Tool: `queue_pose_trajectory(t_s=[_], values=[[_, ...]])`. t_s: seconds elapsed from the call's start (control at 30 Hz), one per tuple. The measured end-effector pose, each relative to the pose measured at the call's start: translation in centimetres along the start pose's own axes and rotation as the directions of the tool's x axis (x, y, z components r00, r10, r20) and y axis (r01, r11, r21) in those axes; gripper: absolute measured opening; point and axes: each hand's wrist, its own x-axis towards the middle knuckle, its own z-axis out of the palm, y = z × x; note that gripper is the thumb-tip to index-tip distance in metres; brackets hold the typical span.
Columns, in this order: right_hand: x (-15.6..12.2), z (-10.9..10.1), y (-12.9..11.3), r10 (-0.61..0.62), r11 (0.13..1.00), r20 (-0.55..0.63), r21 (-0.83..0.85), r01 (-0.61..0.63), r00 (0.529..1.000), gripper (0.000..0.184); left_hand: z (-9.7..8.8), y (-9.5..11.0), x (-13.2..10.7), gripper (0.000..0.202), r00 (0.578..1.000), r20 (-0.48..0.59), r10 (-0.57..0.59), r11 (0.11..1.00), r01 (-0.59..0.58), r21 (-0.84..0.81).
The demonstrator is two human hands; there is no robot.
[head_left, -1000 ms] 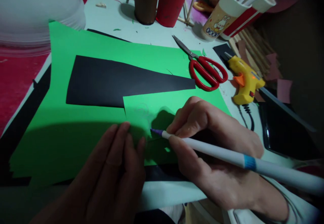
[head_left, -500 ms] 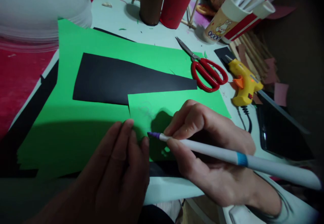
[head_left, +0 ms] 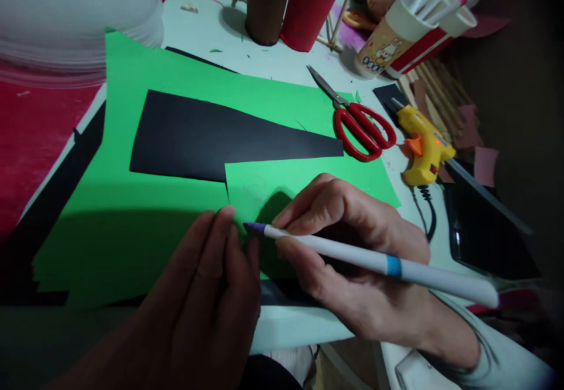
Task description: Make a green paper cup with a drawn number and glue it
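My right hand [head_left: 374, 231] grips a white marker [head_left: 326, 246] with a purple tip and a blue band. The tip is over a smaller green sheet [head_left: 291, 174] that bears faint sketched curves; whether it touches cannot be told. My left hand [head_left: 215, 278] lies flat at that sheet's left side, fingers stretched out close together, pressing on green paper. Underneath is a larger stack of green paper [head_left: 185, 70]. A tapered black paper piece [head_left: 211, 137] rests on the stack, its lower edge partly covered by the smaller sheet.
Red-handled scissors [head_left: 359, 123] lie partly on the green paper. To the right are a yellow glue gun [head_left: 425, 143] and a dark phone-like slab [head_left: 484, 237]. Brown [head_left: 268, 8] and red [head_left: 311, 8] tubes and a rabbit-printed cup [head_left: 379, 49] of markers stand behind.
My right hand and the marker have moved left and slightly up, bringing the tip closer to my left fingertips. My left hand stays in place on the paper.
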Motion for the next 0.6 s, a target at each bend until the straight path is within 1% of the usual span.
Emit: queue_pose_trajectory(t_s=[0.13, 0.23, 0.33, 0.37, 0.43, 0.53, 0.6], values=[[0.1, 0.0, -0.3, 0.085, 0.996, -0.017, 0.014, -0.085, 0.996, 0.02, 0.0, -0.1, 0.0, 0.045, 1.0, -0.007, -0.024, 1.0, 0.024, -0.006], [0.3, -0.3, -0.1, 0.125, 0.989, -0.095, 0.089, -0.116, 0.988, 0.021, -0.1, -0.1, 0.0, 0.046, 0.999, 0.01, -0.03, 0.999, 0.031, -0.029], [0.6, -0.8, 0.6, 0.139, 0.976, -0.218, 0.194, -0.096, 0.966, 0.019, -0.2, -0.1, 0.0, 0.047, 0.999, 0.03, -0.023, 0.999, 0.024, -0.033], [0.7, -1.0, 0.9, 0.148, 0.97, -0.24, 0.223, -0.093, 0.96, 0.018, -0.2, -0.1, 0.0, 0.047, 0.999, 0.025, -0.026, 0.999, 0.027, -0.036], [0.8, -1.3, 1.4, 0.148, 0.955, -0.254, 0.288, -0.071, 0.956, 0.015, -0.2, -0.1, -0.1, 0.046, 1.0, 0.014, -0.027, 0.999, 0.027, -0.043], [0.6, -1.8, 1.8, 0.161, 0.916, -0.269, 0.4, -0.042, 0.949, 0.015, -0.2, -0.1, -0.1, 0.046, 0.999, 0.034, -0.015, 0.999, 0.017, -0.039], [0.4, -2.1, 2.0, 0.173, 0.903, -0.245, 0.427, -0.054, 0.954, 0.014, -0.2, -0.1, 0.0, 0.046, 0.999, 0.038, -0.012, 1.0, 0.012, -0.016]])
